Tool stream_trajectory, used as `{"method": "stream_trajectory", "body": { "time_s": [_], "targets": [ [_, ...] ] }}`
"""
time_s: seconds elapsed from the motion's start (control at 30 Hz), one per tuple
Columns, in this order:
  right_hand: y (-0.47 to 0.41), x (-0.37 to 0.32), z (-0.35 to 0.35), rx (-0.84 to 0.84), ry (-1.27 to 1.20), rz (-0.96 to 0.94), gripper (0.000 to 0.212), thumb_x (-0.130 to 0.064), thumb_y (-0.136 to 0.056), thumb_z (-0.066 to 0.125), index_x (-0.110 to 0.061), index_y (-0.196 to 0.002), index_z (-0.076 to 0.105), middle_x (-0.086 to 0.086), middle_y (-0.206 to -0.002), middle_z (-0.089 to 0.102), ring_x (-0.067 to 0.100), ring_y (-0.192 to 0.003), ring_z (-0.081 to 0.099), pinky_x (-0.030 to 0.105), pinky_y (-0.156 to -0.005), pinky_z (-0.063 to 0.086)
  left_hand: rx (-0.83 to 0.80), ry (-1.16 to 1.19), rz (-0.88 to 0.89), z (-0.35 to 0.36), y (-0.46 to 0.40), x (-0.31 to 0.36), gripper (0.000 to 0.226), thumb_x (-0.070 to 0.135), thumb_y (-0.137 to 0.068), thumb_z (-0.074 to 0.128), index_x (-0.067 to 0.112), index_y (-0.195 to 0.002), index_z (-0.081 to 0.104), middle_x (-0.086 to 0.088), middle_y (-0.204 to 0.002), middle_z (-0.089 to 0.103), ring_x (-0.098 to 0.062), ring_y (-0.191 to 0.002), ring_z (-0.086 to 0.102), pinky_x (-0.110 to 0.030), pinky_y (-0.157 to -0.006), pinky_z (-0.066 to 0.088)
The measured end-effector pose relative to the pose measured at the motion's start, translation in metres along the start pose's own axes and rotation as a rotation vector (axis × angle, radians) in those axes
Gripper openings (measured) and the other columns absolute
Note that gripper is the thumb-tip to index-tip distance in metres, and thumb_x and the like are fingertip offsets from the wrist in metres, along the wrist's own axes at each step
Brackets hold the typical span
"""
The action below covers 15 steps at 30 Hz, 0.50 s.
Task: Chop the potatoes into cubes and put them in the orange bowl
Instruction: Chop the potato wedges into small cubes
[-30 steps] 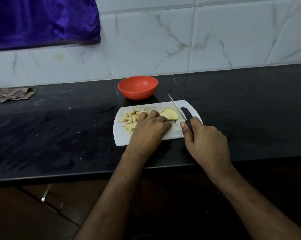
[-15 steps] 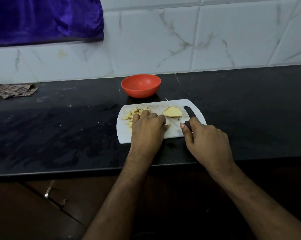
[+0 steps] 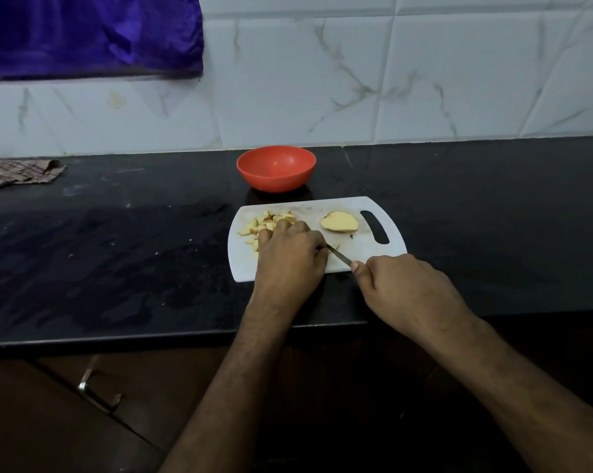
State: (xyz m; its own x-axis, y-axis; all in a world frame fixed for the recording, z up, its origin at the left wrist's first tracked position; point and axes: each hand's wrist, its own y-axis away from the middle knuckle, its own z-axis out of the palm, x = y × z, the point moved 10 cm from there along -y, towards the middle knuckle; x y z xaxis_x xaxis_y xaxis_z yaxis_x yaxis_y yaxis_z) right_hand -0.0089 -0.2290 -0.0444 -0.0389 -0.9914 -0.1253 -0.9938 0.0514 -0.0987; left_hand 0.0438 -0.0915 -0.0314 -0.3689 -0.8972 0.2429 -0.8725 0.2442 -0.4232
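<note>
A white cutting board lies on the black counter. On its left part sits a heap of potato pieces. A potato half lies cut side up near the board's handle slot. My left hand rests curled over the near side of the heap and hides what is under it. My right hand grips a knife whose blade lies low and points left, with its tip under my left hand. The orange bowl stands just behind the board and looks empty.
The black counter runs to both sides, its front edge close to my wrists. A crumpled checked cloth lies at the far left by the tiled wall. A purple cloth hangs top left. A drawer handle shows below.
The knife has swung from pointing away beside the potato half to lying low with its tip under my left hand. My right hand has drawn back toward the board's near edge.
</note>
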Motion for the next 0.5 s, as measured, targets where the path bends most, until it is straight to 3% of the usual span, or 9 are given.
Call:
{"method": "stream_trajectory", "body": {
  "time_s": [0.13,0.5],
  "targets": [
    [-0.003,-0.002,-0.003,0.005,0.074,-0.004,0.052,-0.055,-0.104,0.022,-0.023,-0.099,0.064,-0.003,-0.079,0.056,0.019,-0.079,0.061,0.034,-0.067,0.047,-0.007,-0.015,0.000,0.001,-0.002,0.000,0.023,0.038,-0.098,0.053,0.026,-0.109,0.071,0.007,-0.110,0.063,-0.017,-0.112,0.046,-0.040,-0.093,0.030],
    [0.001,-0.011,-0.003,-0.084,0.065,0.001,0.051,-0.051,-0.107,0.022,-0.021,-0.109,0.062,-0.002,-0.084,0.053,0.019,-0.083,0.057,0.034,-0.069,0.044,-0.030,0.015,-0.024,0.005,-0.006,-0.003,0.021,0.036,-0.098,0.055,0.025,-0.105,0.071,0.008,-0.107,0.063,-0.016,-0.113,0.046,-0.040,-0.096,0.031]
  ]
}}
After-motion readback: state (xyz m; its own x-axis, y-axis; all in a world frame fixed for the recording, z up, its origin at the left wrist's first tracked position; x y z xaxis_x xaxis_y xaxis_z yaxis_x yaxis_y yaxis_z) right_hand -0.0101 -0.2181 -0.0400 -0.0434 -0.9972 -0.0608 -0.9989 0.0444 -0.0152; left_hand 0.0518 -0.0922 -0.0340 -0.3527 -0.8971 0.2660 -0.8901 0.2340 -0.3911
